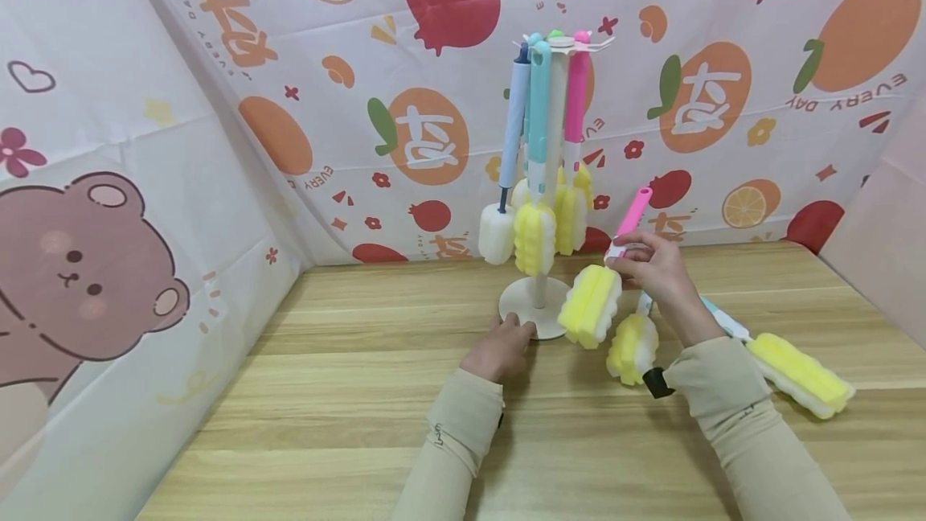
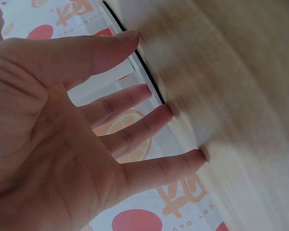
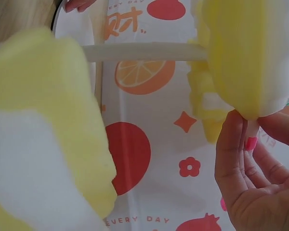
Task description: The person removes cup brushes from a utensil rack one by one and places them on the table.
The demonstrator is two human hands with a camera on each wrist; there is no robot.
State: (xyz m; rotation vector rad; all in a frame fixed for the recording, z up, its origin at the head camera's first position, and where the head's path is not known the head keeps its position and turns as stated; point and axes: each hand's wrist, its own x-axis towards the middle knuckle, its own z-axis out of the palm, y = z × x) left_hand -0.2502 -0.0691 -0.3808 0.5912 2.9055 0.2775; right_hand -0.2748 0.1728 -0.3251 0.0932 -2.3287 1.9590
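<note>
A cup brush with a pink handle [image 1: 635, 211] and a yellow-and-white sponge head [image 1: 589, 308] is tilted in the air, sponge end lower. My right hand [image 1: 654, 268] pinches it at the neck; in the right wrist view its thumb and fingers meet just below the sponge [image 3: 253, 57]. My left hand [image 1: 499, 348] touches the front edge of a white stand's round base [image 1: 517, 296]. In the left wrist view its fingers [image 2: 135, 134] are fairly straight, fingertips at the base rim and wooden tabletop. Several brushes hang from the stand, including a teal-handled one [image 1: 539, 103].
Two more sponge brushes lie on the wooden table [image 1: 347, 392]: a short one [image 1: 633, 350] under the right forearm and a longer one [image 1: 799, 376] at the right. A fruit-print cloth [image 1: 333, 103] stands behind, and a bear-print cloth [image 1: 87, 272] at the left.
</note>
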